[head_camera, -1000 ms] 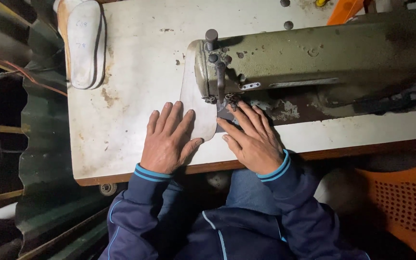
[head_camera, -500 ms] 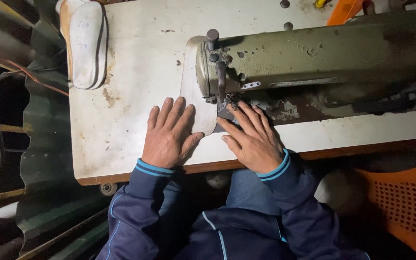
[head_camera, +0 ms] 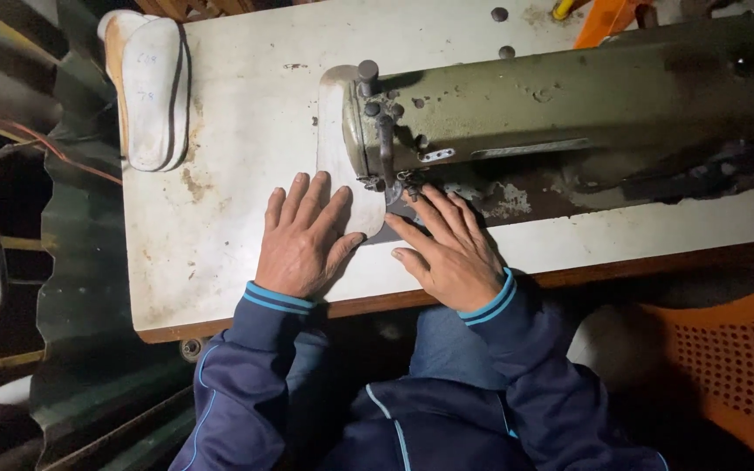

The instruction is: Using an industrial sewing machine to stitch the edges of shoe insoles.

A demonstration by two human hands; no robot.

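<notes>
Left hand [head_camera: 303, 240] flat, fingers spread on white sole piece [head_camera: 335, 148], right hand [head_camera: 447, 253] flat near needle [head_camera: 392, 187], sewing machine [head_camera: 569, 96] far right, soles [head_camera: 152, 92] far left

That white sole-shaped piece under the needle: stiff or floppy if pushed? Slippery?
The white piece lies perfectly flat, so it is probably a thin, somewhat flexible sheet. Left hand presses it flat with spread fingers, suggesting it is light and slides easily on the table. Unlikely to roll.

A small metal label plate [head_camera: 530, 148] sits on the sewing machine [head_camera: 569, 96].
</notes>
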